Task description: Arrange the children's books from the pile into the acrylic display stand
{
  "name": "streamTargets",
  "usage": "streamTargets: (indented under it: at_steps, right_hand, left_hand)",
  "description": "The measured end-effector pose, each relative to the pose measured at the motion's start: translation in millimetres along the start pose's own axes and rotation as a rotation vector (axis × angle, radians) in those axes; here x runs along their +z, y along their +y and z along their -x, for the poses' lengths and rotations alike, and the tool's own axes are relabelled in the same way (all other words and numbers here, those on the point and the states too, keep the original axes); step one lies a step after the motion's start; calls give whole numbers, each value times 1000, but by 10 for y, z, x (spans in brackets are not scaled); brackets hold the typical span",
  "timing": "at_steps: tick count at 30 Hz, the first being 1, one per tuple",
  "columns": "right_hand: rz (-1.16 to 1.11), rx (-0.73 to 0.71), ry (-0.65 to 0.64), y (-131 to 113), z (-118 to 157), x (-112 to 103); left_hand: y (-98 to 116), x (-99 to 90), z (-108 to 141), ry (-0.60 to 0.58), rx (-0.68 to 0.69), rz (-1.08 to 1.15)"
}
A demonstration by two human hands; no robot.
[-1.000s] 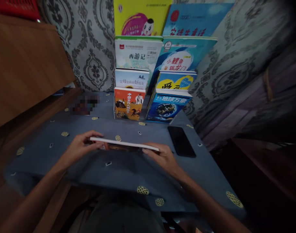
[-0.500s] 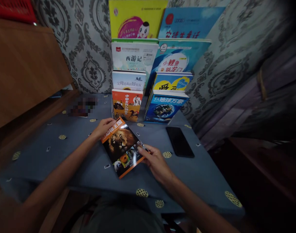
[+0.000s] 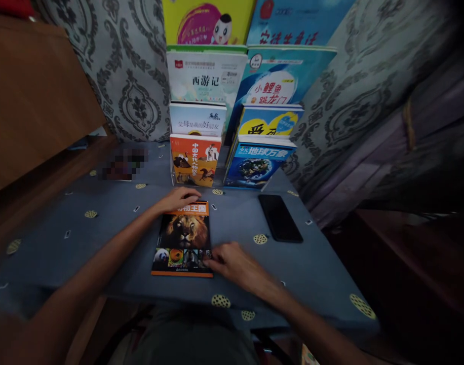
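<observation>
A book with a lion on its black and orange cover (image 3: 186, 230) lies face up near the middle of the table, its title edge pointing away from me. My left hand (image 3: 179, 198) rests over the book's far edge, fingers stretched out and covering part of the title. At the near right corner, my right hand (image 3: 234, 263) has its thumb on the cover and its fingers curled by the side edge; the fingertips are partly hidden.
Behind the lion book a clear stand holds tiers of books, including an orange one (image 3: 196, 161) and a blue globe one (image 3: 257, 165). A black phone (image 3: 280, 218) lies to the right. A blurred-out item (image 3: 125, 165) sits at the table's back left.
The lion book has turned from a slant to nearly straight and now lies flat. My left hand has shifted right along its top edge. The view has tilted down slightly.
</observation>
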State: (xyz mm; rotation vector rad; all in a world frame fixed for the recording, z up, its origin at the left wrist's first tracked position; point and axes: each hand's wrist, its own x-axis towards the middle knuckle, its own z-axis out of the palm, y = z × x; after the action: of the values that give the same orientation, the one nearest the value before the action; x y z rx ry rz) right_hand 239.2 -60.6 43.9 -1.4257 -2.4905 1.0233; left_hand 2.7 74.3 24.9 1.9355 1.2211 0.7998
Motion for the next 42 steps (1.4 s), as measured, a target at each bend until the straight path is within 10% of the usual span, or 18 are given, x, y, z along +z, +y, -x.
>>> streamTargets:
  at_steps: [13,29,42]
  right_hand:
    - [325,-482,230,-340,-940,284]
    - [-16,-418,340,574,-1111,30]
    - [-105,-474,333,685,-1141,15]
  left_hand:
    - [-207,31,978,282,10,-432]
    - [-54,95,995,184,-42,-733]
    - [226,420,896,-93,315,-749]
